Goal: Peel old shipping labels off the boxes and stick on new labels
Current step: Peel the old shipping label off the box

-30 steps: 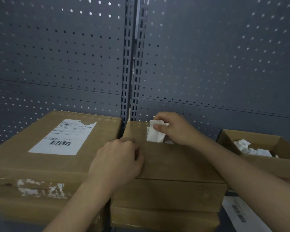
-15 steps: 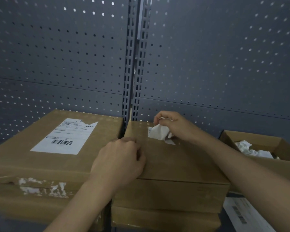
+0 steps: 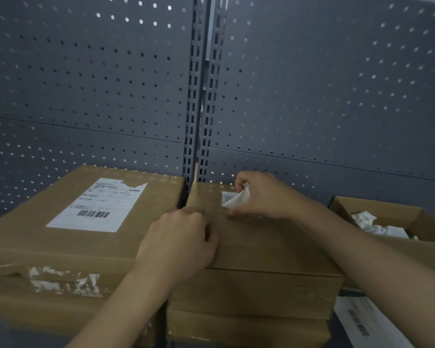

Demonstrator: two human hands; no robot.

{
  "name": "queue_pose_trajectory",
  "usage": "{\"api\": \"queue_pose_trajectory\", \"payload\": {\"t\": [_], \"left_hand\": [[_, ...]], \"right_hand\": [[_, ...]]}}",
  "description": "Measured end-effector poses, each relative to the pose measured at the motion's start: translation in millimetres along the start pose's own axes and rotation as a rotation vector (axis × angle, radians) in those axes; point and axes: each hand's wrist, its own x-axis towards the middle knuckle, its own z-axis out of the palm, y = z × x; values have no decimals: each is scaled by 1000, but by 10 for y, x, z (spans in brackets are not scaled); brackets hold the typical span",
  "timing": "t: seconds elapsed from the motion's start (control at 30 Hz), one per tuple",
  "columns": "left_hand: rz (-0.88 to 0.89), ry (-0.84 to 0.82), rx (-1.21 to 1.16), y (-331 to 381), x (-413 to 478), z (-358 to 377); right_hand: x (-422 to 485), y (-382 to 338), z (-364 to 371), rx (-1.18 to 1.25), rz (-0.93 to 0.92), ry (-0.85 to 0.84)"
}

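A brown cardboard box (image 3: 274, 247) sits in the middle, stacked on another. Its old white label (image 3: 232, 199) is partly peeled up at the far end of the top. My right hand (image 3: 261, 195) pinches the lifted flap of that label. My left hand (image 3: 178, 243) rests with curled fingers on the box's near left top edge and holds it down. To the left stands a second brown box (image 3: 48, 247) with a white barcode label (image 3: 98, 204), torn at its top edge.
An open carton (image 3: 412, 217) at the right holds crumpled white label scraps (image 3: 369, 222). A printed label sheet (image 3: 367, 322) lies at the lower right. A grey perforated shelf back (image 3: 312, 96) rises close behind the boxes. Torn tape residue marks the left box's front.
My right hand has pulled the label flap back and rolled it lower against the box top. My left hand has stayed on the box edge. The view shifted slightly.
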Motion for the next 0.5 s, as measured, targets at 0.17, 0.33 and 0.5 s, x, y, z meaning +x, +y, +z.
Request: {"api": "queue_pose_trajectory", "payload": {"t": [0.17,0.33,0.5], "left_hand": [[6,2,3,-7,8,2],[4,-11,6,-11,15,8],[-1,-24,18,-3,21,-8]], "right_hand": [[42,85,53,-2,-51,2],[58,100,127,-66,-66,38],[112,155,93,19,-11,125]]}}
